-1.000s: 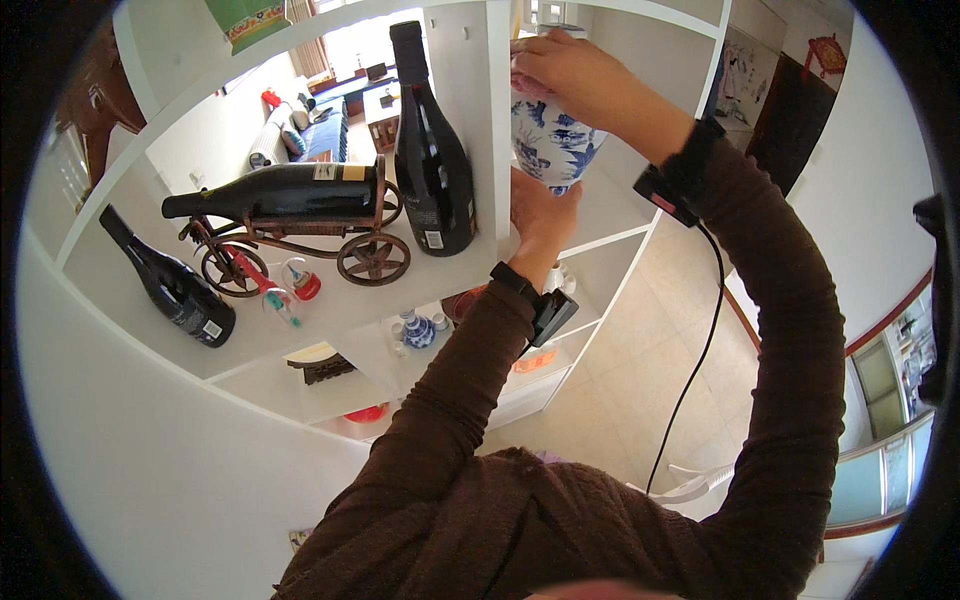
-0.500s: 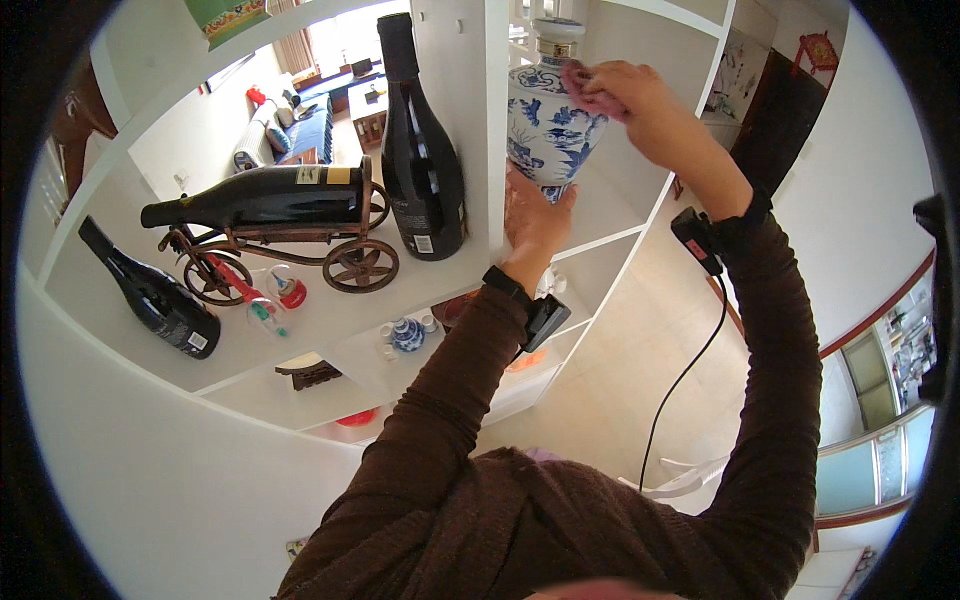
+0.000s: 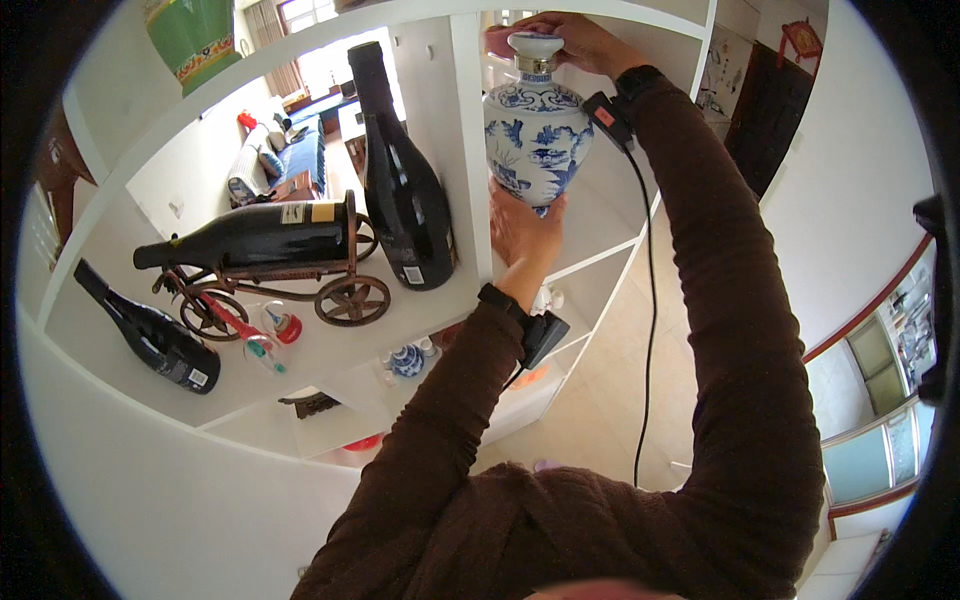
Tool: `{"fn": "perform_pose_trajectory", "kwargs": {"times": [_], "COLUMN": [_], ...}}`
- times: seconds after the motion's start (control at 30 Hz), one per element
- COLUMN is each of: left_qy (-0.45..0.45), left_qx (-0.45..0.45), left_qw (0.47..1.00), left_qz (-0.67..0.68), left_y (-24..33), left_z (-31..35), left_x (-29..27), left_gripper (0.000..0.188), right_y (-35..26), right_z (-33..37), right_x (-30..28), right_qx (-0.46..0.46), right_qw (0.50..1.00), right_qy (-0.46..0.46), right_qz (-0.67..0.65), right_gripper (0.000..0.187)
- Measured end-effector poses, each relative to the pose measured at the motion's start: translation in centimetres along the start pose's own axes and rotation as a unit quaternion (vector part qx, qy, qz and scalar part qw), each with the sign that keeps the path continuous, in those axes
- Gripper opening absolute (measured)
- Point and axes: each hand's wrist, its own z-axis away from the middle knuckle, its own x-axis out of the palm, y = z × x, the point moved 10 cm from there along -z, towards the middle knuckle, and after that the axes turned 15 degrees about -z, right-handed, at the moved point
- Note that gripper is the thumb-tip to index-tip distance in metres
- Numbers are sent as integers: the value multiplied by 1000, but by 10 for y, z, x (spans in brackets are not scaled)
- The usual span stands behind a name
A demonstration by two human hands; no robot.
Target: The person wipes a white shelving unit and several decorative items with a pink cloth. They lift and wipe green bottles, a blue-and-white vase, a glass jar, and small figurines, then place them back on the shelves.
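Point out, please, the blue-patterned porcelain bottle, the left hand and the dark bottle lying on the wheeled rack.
Porcelain bottle [image 3: 540,140]: head view, on its painted body.
Left hand [image 3: 526,230]: head view, on its middle.
Lying bottle [image 3: 268,236]: head view, on its dark side.

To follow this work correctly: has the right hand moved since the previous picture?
Yes: the right hand moved up in view, nearer the upper shelf, from the shoulder of the vase to behind its neck.

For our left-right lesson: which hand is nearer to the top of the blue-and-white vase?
Right. The right hand is just beside and behind the top of the vase; the left hand is low down, well below that top.
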Motion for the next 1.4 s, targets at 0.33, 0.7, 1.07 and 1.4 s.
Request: {"fn": "perform_pose_trajectory", "kwargs": {"times": [0.33, 0.7, 1.07, 1.4], "left_qy": [7, -8, -2, -30], "left_qx": [-2, -10, -8, -5], "left_qw": [1000, 1000, 1000, 999], "left_qz": [0, -12, -16, -28], "left_y": [5, 3, 4, 1], "left_z": [4, 2, 0, -2], "left_x": [-3, 1, -5, 2], "left_gripper": [108, 109, 112, 113], "right_y": [22, -15, 40, 138], "right_z": [-22, 56, 211, 155], "right_x": [7, -10, -21, -5], "right_qx": [58, 52, -79, -92], "right_qw": [990, 944, 940, 930], "right_qy": [-121, -42, 151, 120], "right_qz": [40, 323, 295, 335], "right_gripper": [32, 17, 22, 30]}}
